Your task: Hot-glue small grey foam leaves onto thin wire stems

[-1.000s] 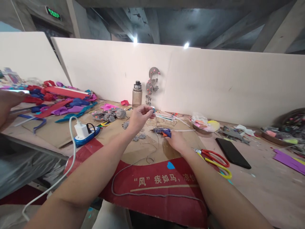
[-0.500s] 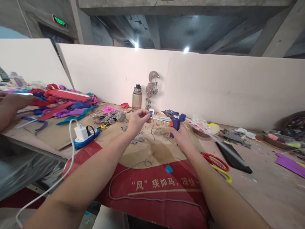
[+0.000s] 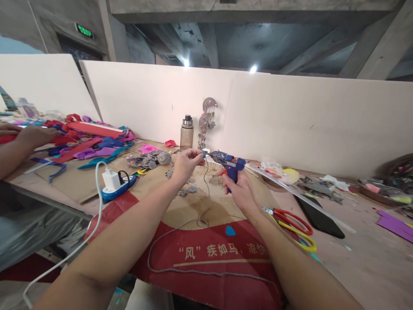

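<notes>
My left hand point(image 3: 189, 162) pinches a small blue piece point(image 3: 204, 155) at its fingertips, with grey yarn point(image 3: 206, 177) hanging from the pinch. The yarn trails down across the red and brown cardboard point(image 3: 155, 280). In my right hand point(image 3: 241, 191) is a blue glue gun point(image 3: 232, 162), its fingers wrapped round the handle. The gun's nozzle points left and sits close by my left fingertips; whether it touches the blue piece I cannot tell. A blue heart cut-out point(image 3: 230, 231) lies on the cardboard below.
Red-handled scissors point(image 3: 292, 219) and a black phone point(image 3: 319, 217) lie right of my right forearm. A bottle point(image 3: 186, 134) stands behind my left hand. At left are a blue power strip point(image 3: 118, 189), felt strips point(image 3: 84, 148) and another person's hand point(image 3: 35, 137).
My right hand has brought the glue gun left, so its nozzle is now close to my left fingertips. The left hand keeps its pinch in nearly the same place.
</notes>
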{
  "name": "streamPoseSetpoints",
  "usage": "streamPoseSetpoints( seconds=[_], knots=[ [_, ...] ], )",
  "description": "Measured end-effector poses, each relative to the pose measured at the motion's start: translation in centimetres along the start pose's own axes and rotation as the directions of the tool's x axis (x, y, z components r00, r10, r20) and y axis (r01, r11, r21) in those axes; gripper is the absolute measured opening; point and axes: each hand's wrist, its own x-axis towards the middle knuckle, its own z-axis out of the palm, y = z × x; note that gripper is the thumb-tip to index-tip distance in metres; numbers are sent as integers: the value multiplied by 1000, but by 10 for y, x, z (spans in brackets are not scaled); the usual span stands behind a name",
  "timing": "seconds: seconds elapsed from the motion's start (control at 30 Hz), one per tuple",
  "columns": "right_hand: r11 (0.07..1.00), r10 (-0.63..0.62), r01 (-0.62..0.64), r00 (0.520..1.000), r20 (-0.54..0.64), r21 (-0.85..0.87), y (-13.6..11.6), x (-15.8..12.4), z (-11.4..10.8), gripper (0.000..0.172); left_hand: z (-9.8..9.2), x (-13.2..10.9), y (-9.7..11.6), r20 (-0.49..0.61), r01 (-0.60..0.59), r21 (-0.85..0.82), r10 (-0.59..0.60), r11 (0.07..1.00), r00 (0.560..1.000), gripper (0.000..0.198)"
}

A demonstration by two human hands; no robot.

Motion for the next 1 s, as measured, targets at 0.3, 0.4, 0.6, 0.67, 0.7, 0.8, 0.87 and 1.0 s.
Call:
streamPoseSetpoints(
  seconds=[0.3,0.4,0.6,0.67,0.7,0.8,0.87,1.0],
  knots=[
    [1000,-15,15,1000,5,8,4,0,2,26,0,-2,2,37,-2,30,1,1000,999,27],
    [1000,-20,20,1000,9,8,2,-1,3,25,0,-3,3,51,-1,51,-1,999,999,24],
    [997,-28,28,1000,-1,-68,-2,-2,2,26,1,-4,5,50,3,72,-7,997,999,22],
    [994,-25,24,1000,-7,-106,-4,-3,2,28,1,-4,5,50,5,71,-9,997,999,22],
    [993,-23,22,1000,-7,-118,-5,-3,1,29,1,-4,5,53,3,71,-7,997,999,22],
    [991,-26,24,1000,-10,-129,-5,-3,2,31,1,-4,6,64,-2,76,-2,997,998,21],
    [991,-23,21,1000,-13,-135,-4,-3,2,31,1,-4,6,61,2,78,-7,997,998,21],
    [988,-41,38,999,-14,-147,-2,-3,2,28,1,-4,7,57,9,79,-14,997,998,23]
  ],
)
